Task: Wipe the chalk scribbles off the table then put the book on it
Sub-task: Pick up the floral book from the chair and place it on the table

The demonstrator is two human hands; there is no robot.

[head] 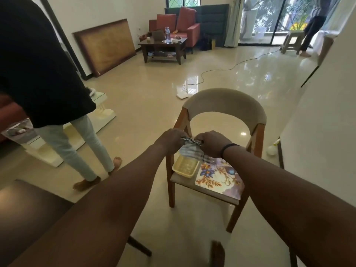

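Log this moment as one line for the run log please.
stage: cloth prep | left hand and right hand: both grip cloth above chair | on seat: book, tray

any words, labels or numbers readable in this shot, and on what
None can be read.
Water bottle on the far coffee table: its label is too small and blurred.
Floral book on the chair: only a flower pattern shows.
Cloth held by both hands: a checked pattern, no text.

Checked cloth (192,150) bunched above chair; floral book (217,176) flat on seat.
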